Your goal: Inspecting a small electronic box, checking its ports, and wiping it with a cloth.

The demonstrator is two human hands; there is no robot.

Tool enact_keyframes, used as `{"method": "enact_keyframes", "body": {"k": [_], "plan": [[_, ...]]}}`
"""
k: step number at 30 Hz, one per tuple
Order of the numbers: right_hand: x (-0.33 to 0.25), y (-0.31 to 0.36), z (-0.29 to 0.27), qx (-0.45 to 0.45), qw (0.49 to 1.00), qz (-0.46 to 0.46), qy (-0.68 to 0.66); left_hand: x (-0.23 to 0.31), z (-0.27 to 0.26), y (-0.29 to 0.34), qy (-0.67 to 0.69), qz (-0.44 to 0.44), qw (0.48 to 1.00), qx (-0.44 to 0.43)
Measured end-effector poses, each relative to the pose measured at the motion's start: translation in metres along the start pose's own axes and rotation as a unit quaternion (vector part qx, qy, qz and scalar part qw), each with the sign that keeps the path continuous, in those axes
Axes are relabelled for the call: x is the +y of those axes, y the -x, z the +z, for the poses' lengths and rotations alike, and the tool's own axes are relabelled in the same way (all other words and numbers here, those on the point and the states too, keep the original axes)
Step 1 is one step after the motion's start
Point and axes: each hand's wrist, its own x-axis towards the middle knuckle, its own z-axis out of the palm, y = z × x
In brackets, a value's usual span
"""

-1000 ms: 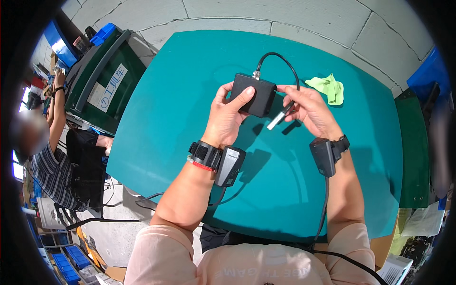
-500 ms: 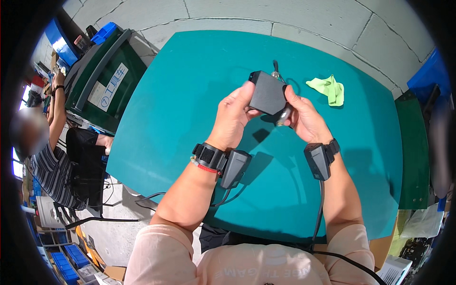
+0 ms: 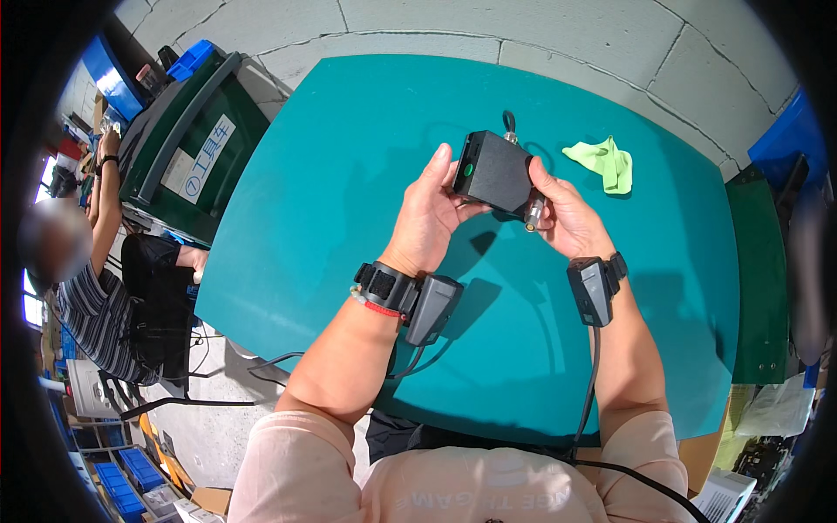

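Note:
Above the table I hold a flat black box (image 3: 494,173) tilted, with a green round spot on its left side. My left hand (image 3: 429,209) supports its left edge, fingers underneath and thumb raised off the side. My right hand (image 3: 567,212) grips the right edge with the thumb on top. A short black cable (image 3: 508,118) loops out at the far side of the box from a metal fitting. Beneath my right thumb, a silver cable connector (image 3: 534,213) with a round end sticks out beside the box. The right fingertips are partly hidden.
A crumpled light-green cloth (image 3: 603,164) lies on the green table (image 3: 349,131), right of the box. Black wrist units (image 3: 434,309) on my forearms trail cables. A dark green cabinet (image 3: 196,148) stands at left, near a seated person (image 3: 96,305). A block wall (image 3: 418,26) runs behind.
The box has turned, so its left side with the green spot shows. My left thumb has lifted off that side. The silver connector in my right hand now points more toward me.

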Motion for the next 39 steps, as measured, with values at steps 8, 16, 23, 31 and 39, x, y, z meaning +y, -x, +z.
{"method": "enact_keyframes", "body": {"k": [8, 16, 23, 31, 39], "plan": [[-0.012, 0.011, 0.022, -0.01, 0.97, 0.059, -0.234, 0.005, 0.003, 0.003, 0.044, 0.035, 0.997, -0.052], [-0.016, 0.02, 0.037, 0.058, 0.997, -0.04, 0.033, 0.008, 0.003, 0.007, 0.053, 0.003, 0.998, -0.043], [-0.05, 0.034, 0.023, 0.009, 0.941, -0.155, 0.299, 0.006, -0.005, 0.003, 0.062, 0.006, 0.997, -0.05], [-0.079, 0.041, -0.008, 0.239, 0.776, -0.241, 0.532, 0.006, -0.012, 0.012, 0.166, -0.058, 0.971, -0.162], [-0.095, 0.046, -0.034, -0.047, 0.959, -0.278, -0.009, 0.0, -0.005, 0.01, 0.026, -0.131, 0.979, -0.154]]}}
